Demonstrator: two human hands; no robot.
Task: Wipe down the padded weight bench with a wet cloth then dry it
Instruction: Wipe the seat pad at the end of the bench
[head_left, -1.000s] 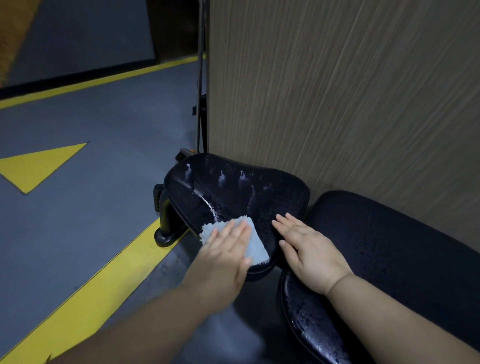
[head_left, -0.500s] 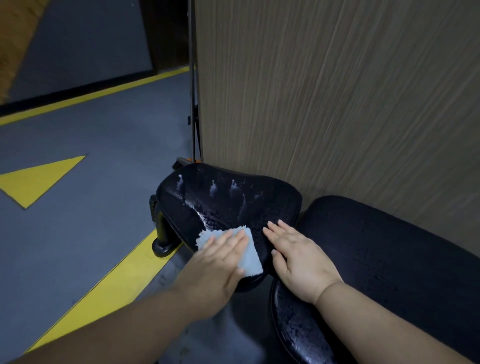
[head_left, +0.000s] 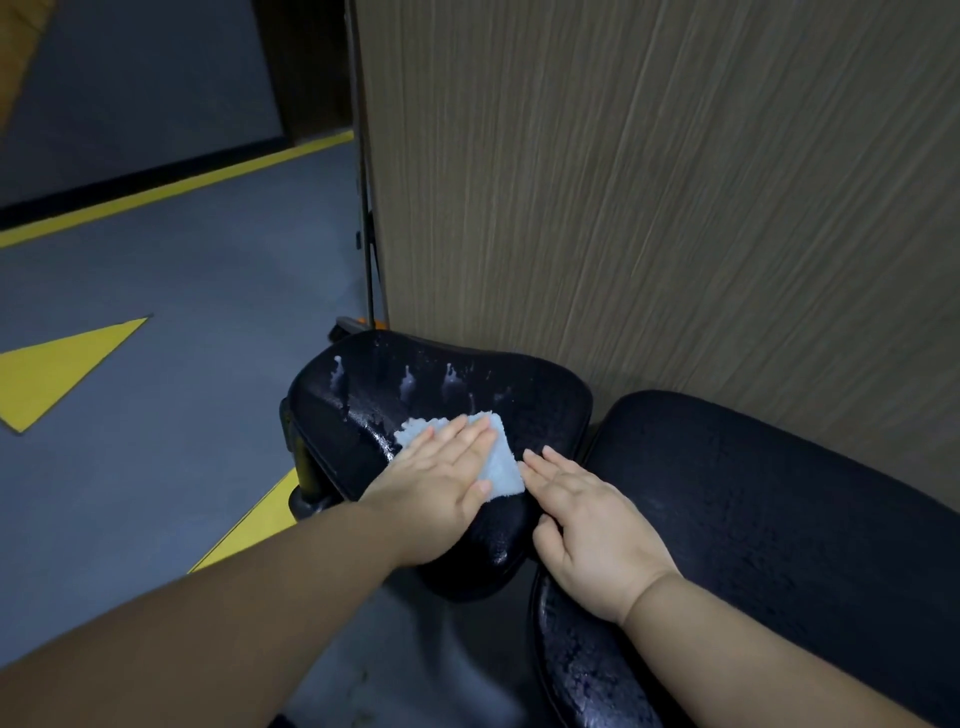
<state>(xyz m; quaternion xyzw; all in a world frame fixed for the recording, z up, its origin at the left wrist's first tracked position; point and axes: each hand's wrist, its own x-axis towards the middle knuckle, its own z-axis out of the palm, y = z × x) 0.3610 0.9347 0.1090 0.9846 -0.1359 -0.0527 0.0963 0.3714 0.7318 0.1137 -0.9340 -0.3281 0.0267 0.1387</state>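
Wood-grain panel wall (head_left: 649, 208) fills the upper right, grain vertical, with a thin black pole (head_left: 368, 249) running down its left edge. Floor (head_left: 171, 291) is matte grey-blue: yellow triangle (head_left: 62, 371) at left, a far yellow stripe (head_left: 171, 190) across the back with a black strip along its far side, a near yellow stripe (head_left: 249, 525) on the diagonal. Light is dim, with a dark opening (head_left: 306, 67) past the panel's far corner.

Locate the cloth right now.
In the head view, the light blue cloth lies centre frame on the smaller black seat pad, pressed flat under the left hand, with the right hand resting just to its right.
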